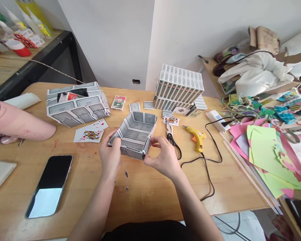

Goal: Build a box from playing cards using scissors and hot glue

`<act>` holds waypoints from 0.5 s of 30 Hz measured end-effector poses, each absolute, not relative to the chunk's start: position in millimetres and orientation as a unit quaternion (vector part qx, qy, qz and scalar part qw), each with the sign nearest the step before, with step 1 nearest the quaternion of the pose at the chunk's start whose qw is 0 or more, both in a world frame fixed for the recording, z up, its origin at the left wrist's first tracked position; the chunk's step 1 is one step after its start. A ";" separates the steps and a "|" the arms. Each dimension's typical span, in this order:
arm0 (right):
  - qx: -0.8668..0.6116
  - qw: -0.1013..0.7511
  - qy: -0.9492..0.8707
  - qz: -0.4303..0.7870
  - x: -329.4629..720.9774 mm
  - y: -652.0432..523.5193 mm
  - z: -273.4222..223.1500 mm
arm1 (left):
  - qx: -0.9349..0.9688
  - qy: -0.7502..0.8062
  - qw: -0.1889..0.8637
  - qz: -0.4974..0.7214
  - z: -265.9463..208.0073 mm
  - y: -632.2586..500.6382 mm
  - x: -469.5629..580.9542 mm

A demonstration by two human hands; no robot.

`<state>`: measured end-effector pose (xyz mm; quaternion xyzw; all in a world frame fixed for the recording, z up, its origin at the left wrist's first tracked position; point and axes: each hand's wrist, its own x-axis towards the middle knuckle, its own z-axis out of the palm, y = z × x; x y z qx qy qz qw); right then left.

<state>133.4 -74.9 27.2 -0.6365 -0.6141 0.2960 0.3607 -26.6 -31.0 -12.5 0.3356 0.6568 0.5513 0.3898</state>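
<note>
An open-topped box made of grey-backed playing cards (pixel 135 134) is between my hands, tilted a little above the wooden table. My left hand (pixel 110 150) grips its left front corner, thumb over the rim. Fingers and thumb of my right hand (pixel 163 155) pinch the right front corner. Behind the box lie single cards face down (pixel 134 107) and a boxed card deck (pixel 118 102). Face-up playing cards (pixel 89 134) lie to its left. On the right are black-handled scissors (pixel 170 135) and a yellow glue gun (pixel 197 137) with its cable.
A larger card-covered box (pixel 77 103) stands at the back left, near a pink roll (pixel 20 120). Stacked card decks (pixel 179 85) stand at the back. A phone (pixel 50 187) lies front left. A power strip (pixel 217 120), coloured paper (pixel 268 157) and clear glue sticks (pixel 252 174) occupy the right.
</note>
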 end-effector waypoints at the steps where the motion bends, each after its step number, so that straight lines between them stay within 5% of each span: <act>1: -0.633 0.361 -0.618 0.295 132.8 -74.7 26.7 | 0.334 0.656 0.391 0.552 -12.6 -30.9 -26.7; 5: -0.627 0.372 -0.620 0.291 130.4 -74.5 22.7 | 0.375 0.661 0.387 0.523 -7.7 -29.6 -32.5; 10: -0.628 0.359 -0.638 0.263 125.5 -74.5 21.7 | 0.590 0.634 0.152 0.476 19.3 -37.5 -38.9; 15: -0.605 0.355 -0.676 0.225 122.3 -73.9 19.5 | 0.760 0.521 0.287 0.260 37.7 -41.5 -29.4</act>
